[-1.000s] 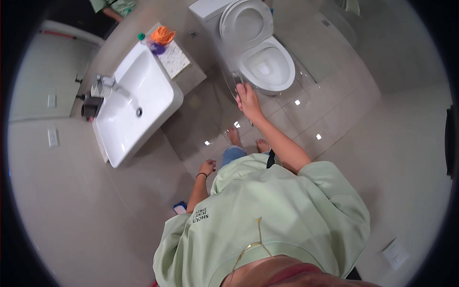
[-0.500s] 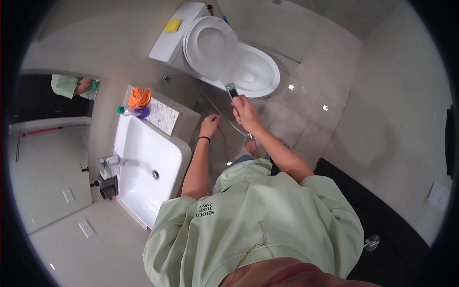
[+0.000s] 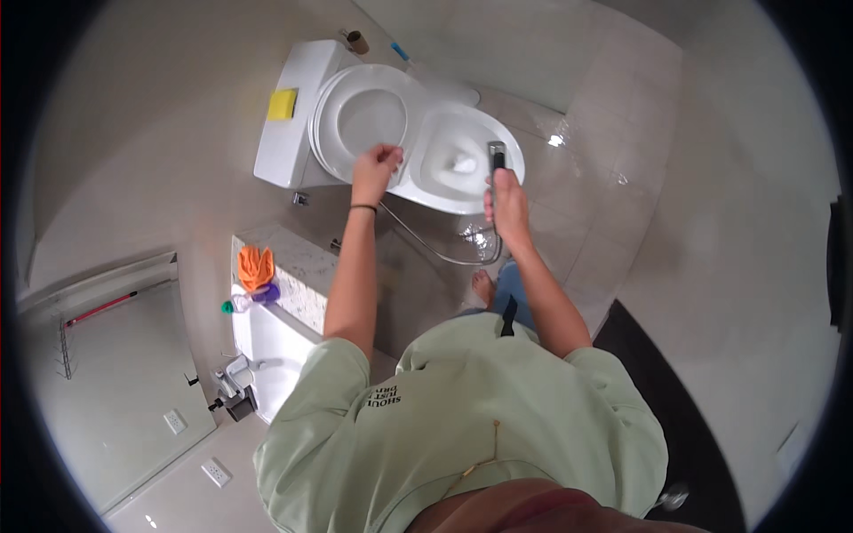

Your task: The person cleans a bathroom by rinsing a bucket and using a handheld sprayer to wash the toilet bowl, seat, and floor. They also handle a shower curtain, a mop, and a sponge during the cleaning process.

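My right hand [image 3: 508, 209] is closed around the handle of a bidet sprayer [image 3: 496, 151], its head over the front of the white toilet bowl [image 3: 428, 182]. A thin hose [image 3: 435, 255] loops from the sprayer back toward the wall side. Over the lower part of the raised toilet seat [image 3: 327, 124] is my left hand [image 3: 375, 173], its fingers curled together. Whether it touches the seat, or has anything in its fingers, I cannot tell. Water swirls or glints at the bottom of the bowl.
A yellow sponge [image 3: 283, 104] lies on the toilet tank [image 3: 277, 155]. Left of me, an orange cloth [image 3: 256, 266] and a purple bottle with a green cap [image 3: 227, 307] stand by the white sink [image 3: 275, 351]. The tiled floor [image 3: 569, 218] shines wet. A blue-handled brush [image 3: 400, 51] is behind the toilet.
I have moved closer to the toilet. My left hand has reached forward to the raised seat; my right hand has carried the sprayer rightward to the bowl's front.
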A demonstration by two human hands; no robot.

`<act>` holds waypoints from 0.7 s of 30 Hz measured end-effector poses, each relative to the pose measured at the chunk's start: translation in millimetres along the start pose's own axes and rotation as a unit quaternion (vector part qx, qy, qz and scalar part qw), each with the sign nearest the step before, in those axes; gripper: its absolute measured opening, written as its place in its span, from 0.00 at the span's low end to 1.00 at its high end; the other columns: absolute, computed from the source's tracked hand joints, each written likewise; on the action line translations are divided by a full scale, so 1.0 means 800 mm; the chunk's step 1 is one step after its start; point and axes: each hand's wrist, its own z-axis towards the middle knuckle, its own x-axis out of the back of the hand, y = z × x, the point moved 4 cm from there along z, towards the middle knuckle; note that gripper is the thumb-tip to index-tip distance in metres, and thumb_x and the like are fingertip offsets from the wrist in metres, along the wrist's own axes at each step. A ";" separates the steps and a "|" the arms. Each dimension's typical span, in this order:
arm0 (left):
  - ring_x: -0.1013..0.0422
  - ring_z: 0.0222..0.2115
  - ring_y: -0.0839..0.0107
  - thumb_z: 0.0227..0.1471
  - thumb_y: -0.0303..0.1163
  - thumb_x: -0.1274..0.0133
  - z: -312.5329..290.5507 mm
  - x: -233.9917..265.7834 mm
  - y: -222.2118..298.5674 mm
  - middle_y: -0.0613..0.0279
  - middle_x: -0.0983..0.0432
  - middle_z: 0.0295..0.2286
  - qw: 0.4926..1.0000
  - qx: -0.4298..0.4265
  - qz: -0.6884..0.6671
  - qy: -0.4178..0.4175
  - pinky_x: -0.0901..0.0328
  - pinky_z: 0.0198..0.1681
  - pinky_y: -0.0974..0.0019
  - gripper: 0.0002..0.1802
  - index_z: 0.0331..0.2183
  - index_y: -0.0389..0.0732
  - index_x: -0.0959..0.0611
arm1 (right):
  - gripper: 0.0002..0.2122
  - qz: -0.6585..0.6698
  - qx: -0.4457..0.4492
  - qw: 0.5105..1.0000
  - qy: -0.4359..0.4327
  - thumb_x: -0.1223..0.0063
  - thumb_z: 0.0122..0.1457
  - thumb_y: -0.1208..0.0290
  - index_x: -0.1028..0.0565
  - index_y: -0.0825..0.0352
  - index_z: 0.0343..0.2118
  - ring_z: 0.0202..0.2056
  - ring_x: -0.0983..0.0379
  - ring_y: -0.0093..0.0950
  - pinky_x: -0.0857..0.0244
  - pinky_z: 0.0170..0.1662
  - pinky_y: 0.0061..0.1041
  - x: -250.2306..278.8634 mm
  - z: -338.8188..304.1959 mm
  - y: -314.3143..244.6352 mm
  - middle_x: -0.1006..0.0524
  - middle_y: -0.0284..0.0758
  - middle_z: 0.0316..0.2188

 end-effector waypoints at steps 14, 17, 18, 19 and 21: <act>0.26 0.41 0.47 0.52 0.29 0.52 0.543 -0.012 -0.007 0.45 0.32 0.47 0.850 0.014 0.503 0.155 0.29 0.43 0.52 0.12 0.39 0.37 0.19 | 0.22 0.032 -0.143 0.988 0.052 0.68 0.67 0.50 0.31 0.66 0.33 0.14 0.37 0.17 0.43 0.15 0.18 0.050 0.230 0.049 0.33 0.28 0.16; 0.28 0.44 0.47 0.54 0.31 0.53 0.576 -0.013 -0.042 0.42 0.32 0.48 0.857 0.063 0.489 0.147 0.30 0.45 0.52 0.15 0.42 0.37 0.20 | 0.25 0.042 -0.142 0.986 0.081 0.70 0.66 0.45 0.32 0.67 0.34 0.12 0.38 0.18 0.44 0.13 0.19 0.083 0.256 0.046 0.34 0.28 0.15; 0.28 0.44 0.47 0.54 0.31 0.53 0.585 -0.013 -0.054 0.41 0.33 0.48 0.855 0.083 0.493 0.137 0.30 0.45 0.52 0.15 0.43 0.37 0.21 | 0.25 0.032 -0.138 0.986 0.084 0.70 0.65 0.45 0.32 0.67 0.34 0.12 0.38 0.18 0.43 0.13 0.19 0.090 0.265 0.040 0.34 0.28 0.15; 0.28 0.44 0.48 0.55 0.31 0.54 0.591 -0.012 -0.067 0.40 0.33 0.48 0.853 0.103 0.496 0.126 0.30 0.45 0.52 0.16 0.43 0.37 0.21 | 0.26 0.023 -0.133 0.987 0.087 0.70 0.65 0.44 0.32 0.67 0.34 0.12 0.38 0.18 0.43 0.13 0.19 0.096 0.272 0.035 0.34 0.29 0.15; 0.27 0.44 0.48 0.54 0.31 0.52 0.609 -0.005 -0.092 0.44 0.35 0.50 0.862 0.150 0.475 0.090 0.30 0.46 0.51 0.17 0.45 0.39 0.21 | 0.26 0.018 -0.129 0.988 0.083 0.69 0.65 0.43 0.32 0.68 0.34 0.12 0.38 0.19 0.43 0.13 0.19 0.095 0.286 0.024 0.34 0.30 0.15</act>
